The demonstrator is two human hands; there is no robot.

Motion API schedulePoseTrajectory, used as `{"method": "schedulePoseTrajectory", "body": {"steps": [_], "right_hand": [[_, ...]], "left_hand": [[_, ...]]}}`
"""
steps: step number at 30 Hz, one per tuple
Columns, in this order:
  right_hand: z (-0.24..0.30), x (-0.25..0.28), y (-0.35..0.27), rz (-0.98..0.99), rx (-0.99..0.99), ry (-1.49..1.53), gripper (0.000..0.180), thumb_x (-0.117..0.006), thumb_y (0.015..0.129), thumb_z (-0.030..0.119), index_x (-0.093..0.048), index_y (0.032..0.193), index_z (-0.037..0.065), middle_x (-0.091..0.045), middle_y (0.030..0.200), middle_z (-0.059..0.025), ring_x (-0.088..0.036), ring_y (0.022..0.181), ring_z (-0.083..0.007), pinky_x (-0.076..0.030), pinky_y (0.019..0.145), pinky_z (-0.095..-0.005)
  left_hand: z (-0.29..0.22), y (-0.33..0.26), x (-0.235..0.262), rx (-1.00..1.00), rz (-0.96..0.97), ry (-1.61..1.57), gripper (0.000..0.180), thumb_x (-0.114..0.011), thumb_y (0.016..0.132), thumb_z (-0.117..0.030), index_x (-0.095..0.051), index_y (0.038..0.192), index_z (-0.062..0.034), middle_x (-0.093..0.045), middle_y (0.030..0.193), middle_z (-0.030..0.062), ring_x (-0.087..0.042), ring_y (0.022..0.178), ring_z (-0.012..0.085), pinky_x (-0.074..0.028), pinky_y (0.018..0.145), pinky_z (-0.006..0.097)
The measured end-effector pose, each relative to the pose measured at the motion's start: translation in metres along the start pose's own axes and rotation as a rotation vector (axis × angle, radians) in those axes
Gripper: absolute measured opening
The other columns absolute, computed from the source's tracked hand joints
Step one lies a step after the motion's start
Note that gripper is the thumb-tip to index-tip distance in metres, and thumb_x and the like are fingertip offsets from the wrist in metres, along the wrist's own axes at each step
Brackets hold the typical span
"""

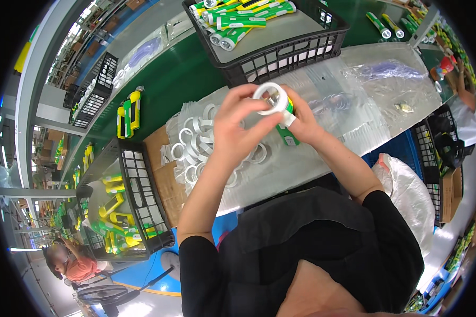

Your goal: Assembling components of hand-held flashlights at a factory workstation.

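flashlight: green-and-white flashlight (285,127), held in the air over the plastic-covered table (354,100), at picture centre-top.
axis: long axis runs from its head at upper left down to the green tail at lower right; the head end faces up toward the camera, the tail points down at the table.
ring: white ring (270,98) sits on the head end, round face toward the camera; can't tell if it is fully seated.
left hand: left hand (237,129) comes from the lower left, fingers curled up over the ring's left and lower edge, fingertips pinching the rim.
right hand: right hand (303,122) is on the flashlight's right side, closed around the body; green tail sticks out below the palm.
relative: flashlight lies between the two hands, both touching it, hands nearly meeting at the ring.
pile: loose white rings (195,145) heaped on plastic sheet just below-left of the left hand.
far crate: black crate (296,50) beyond the hands, holding more green-and-white flashlights (240,21).
left crate: second black crate (143,201) at the person's left with yellow-and-green flashlights (113,203) inside.
belt: green conveyor (164,84) behind the table, one yellow-and-green flashlight (129,113) lying on it.
others: another person (71,264) at lower left, well apart.
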State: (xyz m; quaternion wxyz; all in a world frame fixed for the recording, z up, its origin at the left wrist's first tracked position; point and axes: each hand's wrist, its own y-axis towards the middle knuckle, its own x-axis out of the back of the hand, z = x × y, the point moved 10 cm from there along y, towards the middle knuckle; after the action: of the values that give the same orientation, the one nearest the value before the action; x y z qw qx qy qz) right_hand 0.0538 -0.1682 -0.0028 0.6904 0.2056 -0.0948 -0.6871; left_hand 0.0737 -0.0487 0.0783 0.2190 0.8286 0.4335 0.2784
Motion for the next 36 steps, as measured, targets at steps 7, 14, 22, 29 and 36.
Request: {"method": "schedulePoseTrajectory", "body": {"steps": [7,14,22,29,36], "right_hand": [[0.001,0.002,-0.006,0.056,0.025,-0.035,0.048,-0.063,0.089,0.018,-0.045,0.131,0.004,-0.052,0.122,-0.0075,-0.052,0.112,-0.0165,-0.042,0.096,-0.0323],[0.035,0.011,-0.005,0.068,0.104,0.245,0.062,-0.070,0.087,0.025,-0.044,0.139,0.006,-0.053,0.132,-0.0095,-0.053,0.120,-0.0213,-0.045,0.096,-0.0335],[0.113,0.028,0.001,0.308,0.275,-0.885,0.047,-0.081,0.070,0.016,-0.062,0.110,0.003,-0.065,0.106,-0.0117,-0.063,0.097,-0.0301,-0.051,0.081,-0.0356],[0.104,0.002,0.018,0.765,-0.007,-1.110,0.030,-0.069,0.069,0.008,-0.057,0.096,0.000,-0.052,0.087,-0.0108,-0.056,0.075,-0.0272,-0.048,0.065,-0.0360],[0.097,0.001,0.019,0.784,-0.069,-1.167,0.027,-0.062,0.066,0.000,-0.057,0.092,0.000,-0.055,0.084,-0.0122,-0.058,0.073,-0.0302,-0.047,0.062,-0.0364]], "left_hand": [[-0.021,0.001,-0.014,-0.202,0.090,0.436,0.036,-0.085,0.066,-0.022,-0.074,0.098,-0.0106,-0.059,0.103,0.0072,-0.056,0.088,0.0218,-0.045,0.068,0.032],[-0.024,0.005,-0.023,-0.159,0.155,0.437,0.040,-0.085,0.062,-0.029,-0.074,0.098,-0.0133,-0.058,0.100,0.0072,-0.057,0.088,0.0252,-0.050,0.074,0.037],[-0.023,0.003,-0.056,-0.164,0.226,0.323,0.045,-0.084,0.068,-0.016,-0.069,0.110,-0.0114,-0.062,0.113,0.0084,-0.061,0.099,0.0268,-0.051,0.074,0.035],[-0.001,-0.001,-0.072,0.007,0.218,0.186,0.036,-0.079,0.074,-0.010,-0.063,0.107,-0.0093,-0.067,0.106,0.0065,-0.063,0.098,0.0243,-0.051,0.076,0.034],[-0.007,0.000,-0.071,-0.076,0.167,0.199,0.031,-0.078,0.073,-0.014,-0.065,0.101,-0.0117,-0.064,0.091,0.0081,-0.063,0.086,0.0288,-0.051,0.070,0.039]]}}
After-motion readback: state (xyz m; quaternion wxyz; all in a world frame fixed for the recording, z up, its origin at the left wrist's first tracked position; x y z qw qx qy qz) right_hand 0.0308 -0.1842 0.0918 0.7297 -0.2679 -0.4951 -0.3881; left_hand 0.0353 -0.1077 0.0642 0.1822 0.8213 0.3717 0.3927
